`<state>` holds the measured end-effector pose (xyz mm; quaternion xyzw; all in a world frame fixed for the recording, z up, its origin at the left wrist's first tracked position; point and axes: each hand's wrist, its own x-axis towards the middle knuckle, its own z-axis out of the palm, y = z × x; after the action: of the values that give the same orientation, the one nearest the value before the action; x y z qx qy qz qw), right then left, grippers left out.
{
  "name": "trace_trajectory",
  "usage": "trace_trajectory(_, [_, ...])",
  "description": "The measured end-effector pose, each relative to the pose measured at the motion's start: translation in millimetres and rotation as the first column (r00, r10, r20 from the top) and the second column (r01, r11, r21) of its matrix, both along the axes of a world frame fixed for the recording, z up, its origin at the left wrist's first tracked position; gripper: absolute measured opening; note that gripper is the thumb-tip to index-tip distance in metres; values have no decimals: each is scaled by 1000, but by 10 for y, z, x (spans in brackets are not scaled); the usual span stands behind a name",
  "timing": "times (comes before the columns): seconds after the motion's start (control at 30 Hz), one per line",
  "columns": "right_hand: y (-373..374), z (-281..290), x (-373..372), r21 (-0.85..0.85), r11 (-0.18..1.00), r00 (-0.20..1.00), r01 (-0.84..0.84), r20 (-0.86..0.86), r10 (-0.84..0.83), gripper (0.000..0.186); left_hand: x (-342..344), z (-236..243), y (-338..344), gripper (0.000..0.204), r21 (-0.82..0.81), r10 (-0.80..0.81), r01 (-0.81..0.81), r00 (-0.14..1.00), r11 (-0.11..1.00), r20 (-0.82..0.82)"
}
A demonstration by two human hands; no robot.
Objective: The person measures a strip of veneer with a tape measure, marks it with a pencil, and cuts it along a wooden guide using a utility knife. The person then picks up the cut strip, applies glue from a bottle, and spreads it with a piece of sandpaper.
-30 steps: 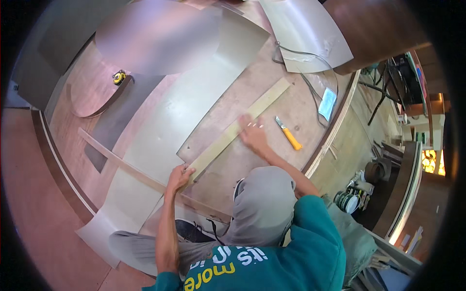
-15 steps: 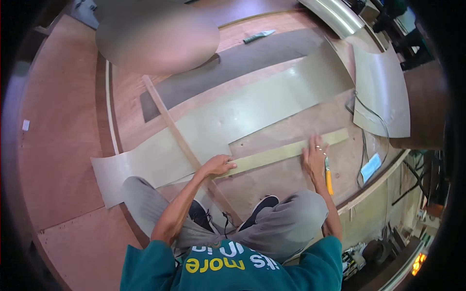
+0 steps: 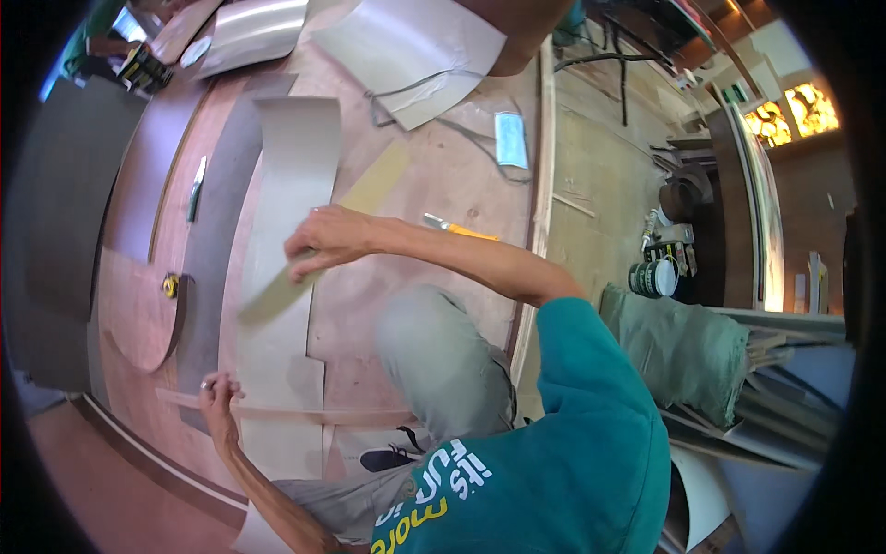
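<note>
My right hand [image 3: 325, 238] grips a long pale yellow strip [image 3: 367, 180], which lies diagonally over the light sheet [image 3: 286, 148] and is smeared by motion. My left hand [image 3: 221, 400], its fingers loosely bent and apart, is lower left, off that strip and close to a thin wooden batten [image 3: 268, 414]. An orange-handled knife [image 3: 466, 231] lies beyond my right arm. At the left are a yellow tape measure [image 3: 171, 286] and a dark curved band [image 3: 168, 332] on the plywood, with a green-handled blade [image 3: 197, 189] above them.
A blue mask [image 3: 510, 138], dark cord and curved sheet [image 3: 406, 51] lie at the top. The board's raised edge [image 3: 544, 166] runs along my right, with cans [image 3: 652, 277], a green cloth bundle [image 3: 674, 351] and stacked offcuts [image 3: 784, 415] beyond. Dark panels [image 3: 60, 231] stand left.
My right hand has moved the yellow strip leftward over the light sheet. My left hand has let go of the strip and moved away from it. The view has also swung round.
</note>
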<state>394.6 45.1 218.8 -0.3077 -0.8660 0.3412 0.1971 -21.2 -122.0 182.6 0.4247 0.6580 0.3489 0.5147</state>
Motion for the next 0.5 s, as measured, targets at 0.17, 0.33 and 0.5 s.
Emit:
trace_trajectory(0.17, [227, 619, -128, 70, 989, 933, 133, -345, -101, 36, 755, 315, 441, 45, 190, -39, -62, 874, 980, 485])
trace_trajectory(0.33, [21, 919, -118, -133, 977, 869, 168, -448, -210, 35, 1659, 1002, 1280, 57, 458, -24, -358, 768, 814, 641])
trace_trajectory(0.5, [22, 644, -192, -226, 943, 783, 245, -528, -330, 34, 1724, 1469, 1863, 50, 516, 128, -363, 891, 776, 435])
